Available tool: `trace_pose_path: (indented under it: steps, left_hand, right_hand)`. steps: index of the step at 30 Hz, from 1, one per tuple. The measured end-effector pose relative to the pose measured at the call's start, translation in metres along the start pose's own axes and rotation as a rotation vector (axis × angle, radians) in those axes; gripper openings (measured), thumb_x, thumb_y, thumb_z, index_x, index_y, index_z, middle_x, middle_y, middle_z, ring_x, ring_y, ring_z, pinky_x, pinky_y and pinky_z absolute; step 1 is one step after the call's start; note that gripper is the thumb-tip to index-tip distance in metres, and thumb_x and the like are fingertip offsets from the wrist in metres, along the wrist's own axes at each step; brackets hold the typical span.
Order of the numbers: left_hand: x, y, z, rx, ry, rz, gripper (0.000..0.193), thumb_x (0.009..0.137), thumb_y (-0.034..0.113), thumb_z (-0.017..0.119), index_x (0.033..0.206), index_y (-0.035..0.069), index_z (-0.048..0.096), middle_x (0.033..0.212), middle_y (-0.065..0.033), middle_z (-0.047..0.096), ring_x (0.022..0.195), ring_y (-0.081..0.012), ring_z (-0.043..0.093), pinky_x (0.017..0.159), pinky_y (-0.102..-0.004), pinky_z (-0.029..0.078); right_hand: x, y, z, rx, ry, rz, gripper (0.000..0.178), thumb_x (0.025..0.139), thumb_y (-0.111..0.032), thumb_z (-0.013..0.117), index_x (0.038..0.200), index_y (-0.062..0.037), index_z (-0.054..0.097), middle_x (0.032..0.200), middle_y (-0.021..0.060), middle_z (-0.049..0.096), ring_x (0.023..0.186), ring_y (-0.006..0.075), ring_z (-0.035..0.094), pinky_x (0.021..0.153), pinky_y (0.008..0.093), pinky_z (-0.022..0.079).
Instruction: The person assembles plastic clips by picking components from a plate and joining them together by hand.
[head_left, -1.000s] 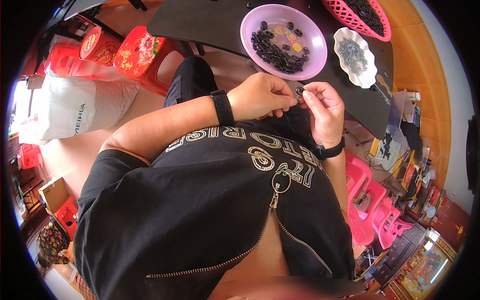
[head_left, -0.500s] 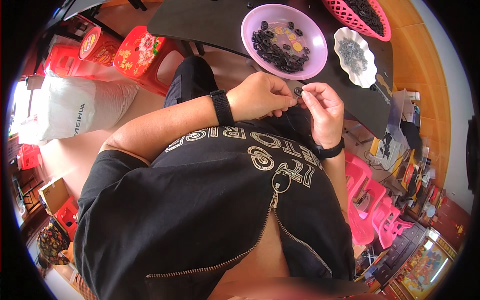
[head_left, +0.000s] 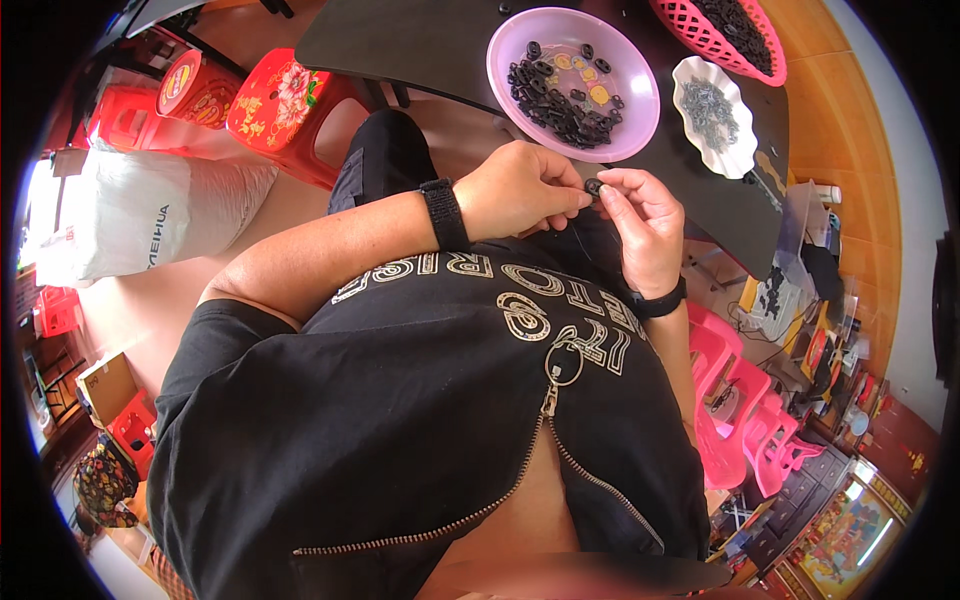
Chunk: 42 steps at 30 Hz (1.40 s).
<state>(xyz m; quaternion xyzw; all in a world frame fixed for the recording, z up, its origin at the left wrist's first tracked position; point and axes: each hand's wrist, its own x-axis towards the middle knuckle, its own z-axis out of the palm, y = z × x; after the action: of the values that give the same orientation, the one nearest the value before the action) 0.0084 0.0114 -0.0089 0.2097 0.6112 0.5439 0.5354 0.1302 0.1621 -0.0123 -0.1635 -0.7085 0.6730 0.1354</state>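
Note:
My right hand (head_left: 648,228) pinches a small black oval piece (head_left: 593,187) with a hole in it between thumb and fingertips. Close against that piece, my left hand (head_left: 522,192) is closed in a pinch; whatever lies in its fingertips is too small to make out. Both hands are in front of my chest, just short of the table's near edge. Beyond them a pale purple bowl (head_left: 640,120) holds a heap of similar black pieces (head_left: 560,105), with yellow patterns showing on its bottom.
The dark table (head_left: 420,40) bears a white wavy-edged dish (head_left: 742,150) of small clear or metallic bits and a pink openwork basket (head_left: 690,35) of black pieces. A red flowered stool (head_left: 270,100) and a white sack (head_left: 160,215) stand left. Pink chairs (head_left: 720,400) are at right.
My fingertips have come slightly closer together around the black piece, and my right hand has shifted a little left. The bowl and dishes appear slightly further right in the view.

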Motion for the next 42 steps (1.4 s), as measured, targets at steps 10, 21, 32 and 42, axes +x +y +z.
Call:
trace_pose_path:
  steps: [10, 21, 32, 42]
  left_hand:
    - [0.004, -0.002, -0.001, 0.048, -0.02, 0.022, 0.017, 0.091, 0.013, 0.063, 0.097, -0.002, 0.064, 0.083, -0.0042, 0.066, 0.071, -0.0075, 0.063, 0.063, -0.0208, 0.055]
    - [0.004, 0.002, -0.004, 0.019, -0.001, -0.003, 0.016, 0.091, 0.014, 0.063, 0.095, -0.002, 0.065, 0.079, -0.0038, 0.065, 0.068, -0.0075, 0.062, 0.061, -0.0206, 0.055]
    - [0.01, -0.007, -0.009, -0.017, 0.021, 0.032, 0.016, 0.09, 0.013, 0.063, 0.095, -0.002, 0.065, 0.077, -0.0029, 0.065, 0.067, -0.0064, 0.06, 0.06, -0.0186, 0.05]
    - [0.01, -0.005, -0.01, -0.085, 0.014, -0.014, 0.017, 0.091, 0.015, 0.062, 0.097, -0.001, 0.066, 0.08, -0.0023, 0.066, 0.069, -0.0055, 0.06, 0.06, -0.0175, 0.05]
  right_hand:
    - [0.003, -0.001, 0.0, 0.001, 0.031, -0.003, 0.012, 0.088, 0.002, 0.062, 0.099, -0.0005, 0.067, 0.08, -0.0028, 0.063, 0.069, 0.0015, 0.052, 0.063, 0.0168, 0.043]
    - [0.004, -0.001, 0.002, -0.056, -0.01, -0.001, 0.015, 0.088, 0.003, 0.061, 0.102, -0.0004, 0.067, 0.083, -0.0023, 0.064, 0.071, 0.002, 0.054, 0.066, 0.017, 0.044]
    - [0.002, 0.006, 0.005, -0.134, -0.059, -0.073, 0.028, 0.083, 0.007, 0.063, 0.11, -0.0011, 0.064, 0.088, 0.0005, 0.063, 0.074, 0.005, 0.055, 0.069, 0.0201, 0.046]
    - [0.006, 0.009, 0.011, -0.469, 0.002, -0.333, 0.038, 0.073, 0.006, 0.071, 0.109, -0.0023, 0.061, 0.086, 0.0092, 0.066, 0.069, 0.0156, 0.062, 0.066, 0.0269, 0.051]
